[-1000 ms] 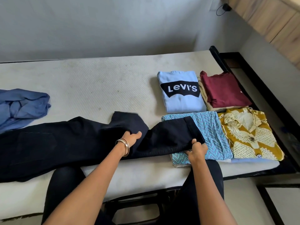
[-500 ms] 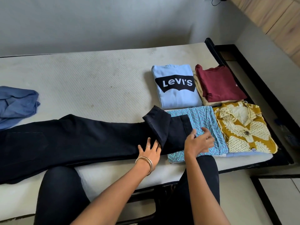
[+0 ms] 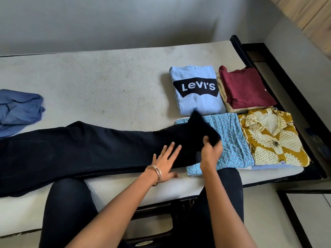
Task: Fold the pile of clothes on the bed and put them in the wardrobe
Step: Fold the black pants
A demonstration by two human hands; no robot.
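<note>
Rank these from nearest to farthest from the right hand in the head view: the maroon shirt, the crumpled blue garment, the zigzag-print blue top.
From the right hand:
1. Zigzag-print blue top, directly beneath the hand.
2. Maroon shirt, folded, far right corner.
3. Crumpled blue garment, far left edge of the bed.

Grey wall [image 3: 125, 20], black bedframe [image 3: 279, 72]

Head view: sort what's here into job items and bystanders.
Job: black trousers, left hand flat on them, right hand gripping the leg end; blue garment unfolded; Levi's shirt, maroon top, zigzag top, mustard shirt folded.

Bystanders: mattress, bed frame.
</note>
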